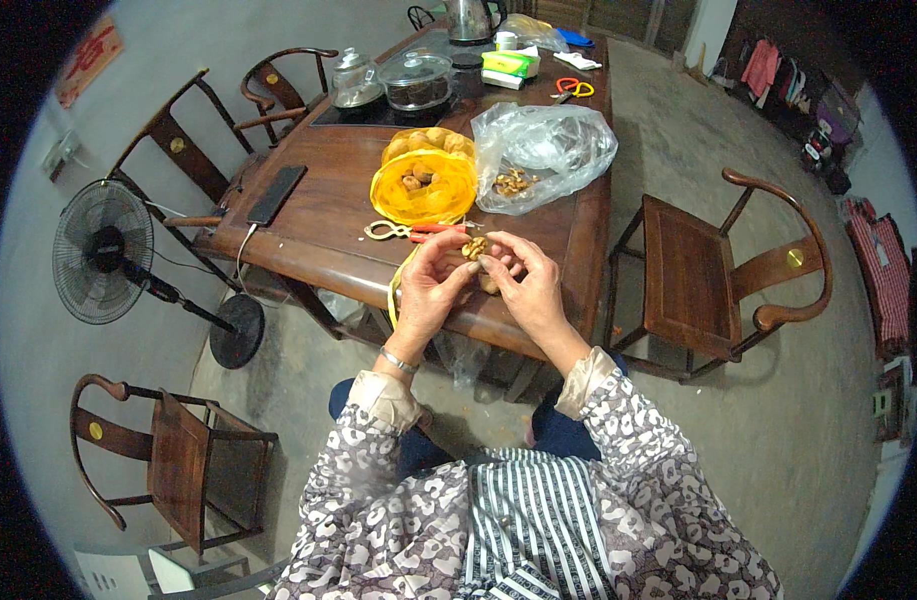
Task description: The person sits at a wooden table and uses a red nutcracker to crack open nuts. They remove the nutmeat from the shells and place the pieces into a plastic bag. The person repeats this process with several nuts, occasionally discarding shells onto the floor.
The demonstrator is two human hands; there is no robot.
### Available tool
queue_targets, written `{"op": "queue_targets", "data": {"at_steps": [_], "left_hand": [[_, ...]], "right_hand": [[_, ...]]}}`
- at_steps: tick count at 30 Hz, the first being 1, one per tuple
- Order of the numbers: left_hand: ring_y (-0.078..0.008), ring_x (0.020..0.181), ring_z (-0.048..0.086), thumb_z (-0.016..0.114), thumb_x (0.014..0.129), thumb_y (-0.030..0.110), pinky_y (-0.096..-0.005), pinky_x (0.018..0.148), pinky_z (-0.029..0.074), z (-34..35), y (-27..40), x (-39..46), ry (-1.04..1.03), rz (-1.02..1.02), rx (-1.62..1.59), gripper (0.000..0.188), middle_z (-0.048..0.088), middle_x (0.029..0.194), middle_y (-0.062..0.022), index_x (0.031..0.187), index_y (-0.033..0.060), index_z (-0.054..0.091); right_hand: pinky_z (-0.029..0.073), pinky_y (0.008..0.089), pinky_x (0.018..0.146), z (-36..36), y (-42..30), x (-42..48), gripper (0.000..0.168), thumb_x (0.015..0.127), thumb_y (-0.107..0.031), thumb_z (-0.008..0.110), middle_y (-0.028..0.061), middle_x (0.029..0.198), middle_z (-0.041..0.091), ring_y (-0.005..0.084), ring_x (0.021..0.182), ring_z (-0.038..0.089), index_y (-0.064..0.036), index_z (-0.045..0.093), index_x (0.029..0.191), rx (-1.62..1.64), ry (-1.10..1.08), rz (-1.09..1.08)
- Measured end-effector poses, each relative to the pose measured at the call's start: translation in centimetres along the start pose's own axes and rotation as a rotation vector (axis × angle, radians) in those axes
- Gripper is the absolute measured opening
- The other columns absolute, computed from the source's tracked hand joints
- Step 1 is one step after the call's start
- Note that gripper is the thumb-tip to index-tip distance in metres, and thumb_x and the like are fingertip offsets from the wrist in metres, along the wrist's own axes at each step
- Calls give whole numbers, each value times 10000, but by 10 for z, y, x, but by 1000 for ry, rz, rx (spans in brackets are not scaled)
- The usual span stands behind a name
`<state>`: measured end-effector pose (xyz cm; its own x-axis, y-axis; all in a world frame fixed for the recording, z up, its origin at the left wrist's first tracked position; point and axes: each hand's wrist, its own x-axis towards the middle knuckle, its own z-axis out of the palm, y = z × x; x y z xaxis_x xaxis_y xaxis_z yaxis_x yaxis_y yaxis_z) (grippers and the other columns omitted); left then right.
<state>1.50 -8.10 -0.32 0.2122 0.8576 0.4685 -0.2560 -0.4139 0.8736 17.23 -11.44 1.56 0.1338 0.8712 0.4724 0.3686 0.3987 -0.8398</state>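
Between the fingertips of my left hand (pixel 433 274) and my right hand (pixel 529 281) is a walnut kernel (pixel 474 248), held above the front edge of the wooden table (pixel 331 191). A rounded brown piece, perhaps a walnut or shell (pixel 489 283), shows below my fingers; whether I hold it or it lies on the table I cannot tell. Just beyond my hands lie pliers with red handles (pixel 437 227) and a pale metal nutcracker-like tool (pixel 387 230). A yellow mesh bag (pixel 383 187) contains whole walnuts (pixel 421 178). Shelled kernels (pixel 513 181) rest in a clear plastic bag (pixel 556 142).
A black phone or power bank (pixel 278 195) with a white cable lies at the table's left. Farther back are a glass pot (pixel 416 79), a kettle (pixel 471 21), a tissue pack (pixel 509 64) and scissors (pixel 574 88). Wooden chairs (pixel 691 270) and a standing fan (pixel 105 251) surround the table.
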Motion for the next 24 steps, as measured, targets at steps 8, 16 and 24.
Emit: {"op": "queue_targets", "data": {"at_steps": [8, 16, 24], "left_hand": [[-153, 1003, 668, 642, 883, -45, -265, 842, 552, 6, 8, -2, -37, -68, 96, 332, 680, 1088, -116, 1198, -40, 541], [-142, 976, 671, 651, 900, 8, -269, 855, 542, 5, -5, 0, 1, -53, 67, 320, 689, 1066, -102, 1204, -47, 565], [-121, 903, 673, 627, 936, 54, -251, 785, 548, 5, 2, -1, -2, -112, 128, 282, 695, 1023, -82, 1197, -49, 594]], "right_hand": [[501, 253, 650, 0, 2, 0, 279, 838, -65, 715, 62, 899, 684, 112, 727, 609, -13, 673, 1109, 50, 15, 11], [511, 238, 687, -1, 0, 1, 275, 831, 9, 674, 62, 956, 677, 108, 777, 618, -7, 668, 1105, 101, 31, -45], [514, 240, 701, 1, 6, 1, 259, 838, 11, 656, 61, 952, 671, 100, 780, 612, 5, 662, 1096, 97, -30, 11]]}}
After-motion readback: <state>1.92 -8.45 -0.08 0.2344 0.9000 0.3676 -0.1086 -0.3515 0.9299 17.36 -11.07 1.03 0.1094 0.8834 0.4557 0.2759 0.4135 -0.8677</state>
